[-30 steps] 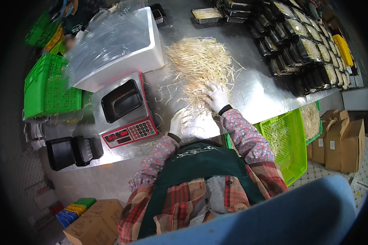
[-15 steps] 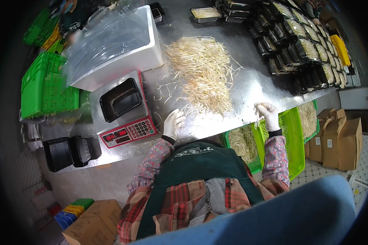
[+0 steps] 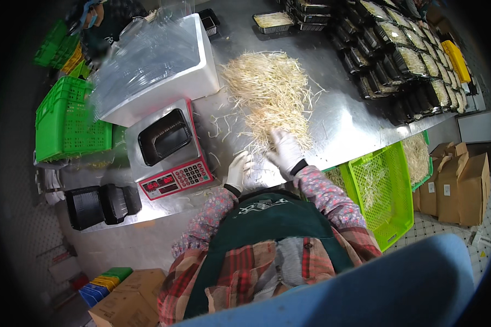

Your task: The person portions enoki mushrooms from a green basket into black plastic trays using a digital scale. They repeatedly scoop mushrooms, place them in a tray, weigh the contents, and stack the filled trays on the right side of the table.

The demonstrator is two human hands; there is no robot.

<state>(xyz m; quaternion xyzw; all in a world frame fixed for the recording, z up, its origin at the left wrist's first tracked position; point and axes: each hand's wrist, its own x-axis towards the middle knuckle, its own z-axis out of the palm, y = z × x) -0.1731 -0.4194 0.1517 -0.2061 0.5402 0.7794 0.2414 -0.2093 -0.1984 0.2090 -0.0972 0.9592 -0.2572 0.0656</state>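
A long heap of pale bean sprouts (image 3: 270, 87) lies on the metal table in front of me. My right hand (image 3: 286, 152), in a white glove, rests at the heap's near end with its fingers stretched out onto the sprouts. Just left of it, my left hand (image 3: 238, 170), also gloved, is at the table near a few loose sprouts, its fingers loosely bent and apart, with nothing seen in them. To the left stands a red-rimmed digital scale (image 3: 174, 177) bearing a black plastic tray (image 3: 172, 143), with no sprouts visible inside.
A white foam box (image 3: 202, 82) with clear plastic film is behind the scale. Black trays (image 3: 84, 208) are stacked at the left edge, filled trays (image 3: 412, 62) at the back right. A lime-green basket (image 3: 384, 229) stands beside the table. A co-worker (image 3: 101, 32) is at far left.
My right hand has come left from above the lime-green basket, where it pinched some sprouts, to the heap's near end. My left hand has shifted slightly right. The view has moved a little.
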